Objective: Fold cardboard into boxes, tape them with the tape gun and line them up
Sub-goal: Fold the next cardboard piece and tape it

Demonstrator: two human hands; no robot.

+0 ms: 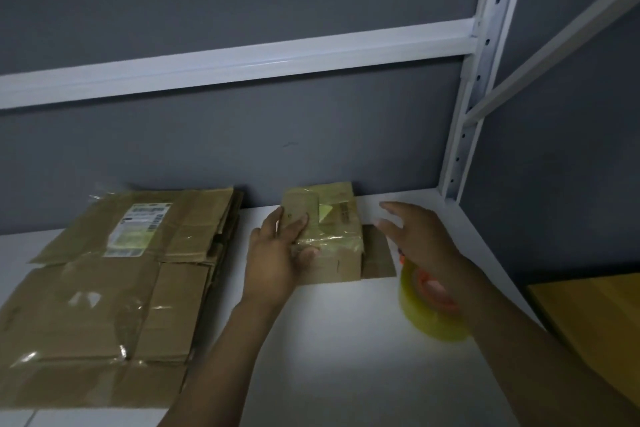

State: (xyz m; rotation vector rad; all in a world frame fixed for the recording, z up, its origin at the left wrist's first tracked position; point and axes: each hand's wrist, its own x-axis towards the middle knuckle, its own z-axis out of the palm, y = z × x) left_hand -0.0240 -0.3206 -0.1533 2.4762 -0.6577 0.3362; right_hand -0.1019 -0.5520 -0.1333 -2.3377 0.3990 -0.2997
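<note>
Left hand [277, 253] lays straight fingers on the taped-shut box [341, 218] on the worktop [346, 340]; right hand [419, 239] hovers beside it, fingers spread.

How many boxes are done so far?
One small box looks folded and taped, a flap sticking out. The left hand steadies it; the right hand hovers open by the tape roll. A stack of flat cardboard waits to be folded.

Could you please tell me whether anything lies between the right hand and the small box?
Nothing visible does. The right hand hovers open right of the box, by its flap; the tape gun lies under the wrist, nearer the person. The left hand rests on the box.
</note>
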